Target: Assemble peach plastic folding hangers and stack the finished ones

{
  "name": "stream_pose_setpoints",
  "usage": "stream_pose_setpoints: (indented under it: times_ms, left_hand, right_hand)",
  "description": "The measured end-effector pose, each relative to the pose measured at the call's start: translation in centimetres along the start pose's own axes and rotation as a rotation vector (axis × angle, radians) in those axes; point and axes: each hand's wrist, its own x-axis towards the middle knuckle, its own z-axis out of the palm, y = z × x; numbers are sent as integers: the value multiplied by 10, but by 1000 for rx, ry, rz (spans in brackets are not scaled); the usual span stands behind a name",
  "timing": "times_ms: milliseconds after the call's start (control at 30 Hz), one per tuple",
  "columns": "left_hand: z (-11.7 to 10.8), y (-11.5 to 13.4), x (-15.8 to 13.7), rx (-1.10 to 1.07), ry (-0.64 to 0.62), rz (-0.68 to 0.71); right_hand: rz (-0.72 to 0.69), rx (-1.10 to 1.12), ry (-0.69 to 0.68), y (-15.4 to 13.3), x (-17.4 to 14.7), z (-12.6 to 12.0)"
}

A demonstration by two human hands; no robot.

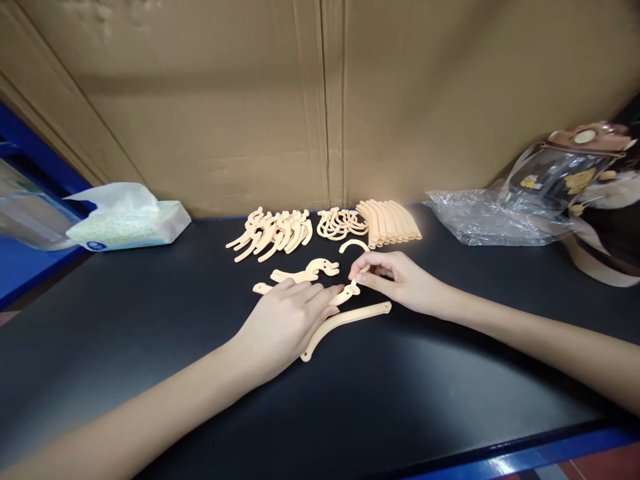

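"What does your head view give you?"

"I'm taking the loose, curved cream plastic bar (356,314) as my landmark. Just beyond it, I see the right hand (395,277), thumb and index finger pinching the stem of a slim, pale cream plastic hook (355,242)."

"How does the hook look?"

"Smooth, plain and rounded, bent in an open arc like a question mark's top. My fingertips hide part of the stem."

"Which way does it point?"

"The arc bulges away from the bar, its free tip turned left. Its long axis runs from there toward the bar, slanting slightly left."

"And the left hand?"

"The left hand (285,317) covers the bar's left side, fingers close together, gripping a cream plastic piece with a small hole (343,295). That piece slants toward the stem; whether they're joined, I can't tell."
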Motion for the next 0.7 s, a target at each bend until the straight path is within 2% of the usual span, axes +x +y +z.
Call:
stream_pose_setpoints:
  times_ms: [700]
  left_hand:
    - [-4, 2, 1, -116, -33, -79]
  right_hand:
    - [32, -36, 19, -3, -2, 7]
